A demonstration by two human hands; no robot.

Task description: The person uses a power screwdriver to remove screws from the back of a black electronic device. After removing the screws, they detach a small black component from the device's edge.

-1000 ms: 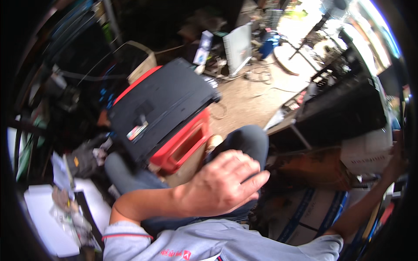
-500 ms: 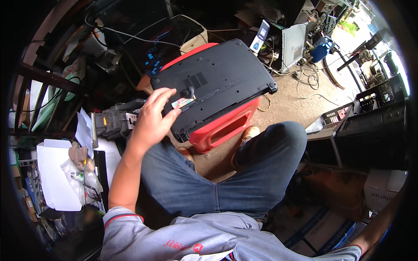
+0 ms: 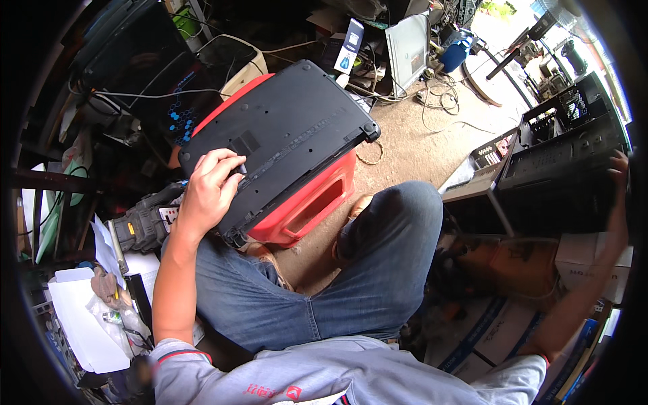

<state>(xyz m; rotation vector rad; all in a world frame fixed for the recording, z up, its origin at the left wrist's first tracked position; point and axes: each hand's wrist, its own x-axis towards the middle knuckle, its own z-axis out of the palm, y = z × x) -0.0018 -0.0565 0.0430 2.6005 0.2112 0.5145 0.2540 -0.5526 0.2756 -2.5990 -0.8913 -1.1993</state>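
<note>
A black laptop (image 3: 283, 128) lies with its underside up on a red plastic stool (image 3: 304, 216) in front of my knees. My left hand (image 3: 212, 192) is over the laptop's near left part, thumb and fingers closed on a small black knob-like piece (image 3: 241, 167). Its exact kind is mostly hidden by the fingers. At the far right my right hand (image 3: 617, 164) is raised beside a black computer case (image 3: 574, 162). It is dim and small near the picture's edge, so its fingers are hard to read.
Loose cables (image 3: 442, 98) lie on the floor beyond the stool, near an upright grey panel (image 3: 408, 54) and a blue container (image 3: 457, 52). To the left are a black tool case (image 3: 145, 223) and white card (image 3: 84, 317). Cardboard boxes (image 3: 482, 331) stand low on the right.
My left hand has closed on the black piece that stood on the laptop; the bright sticker beside it no longer shows. My right arm has come up on the right. The whole view has shifted.
</note>
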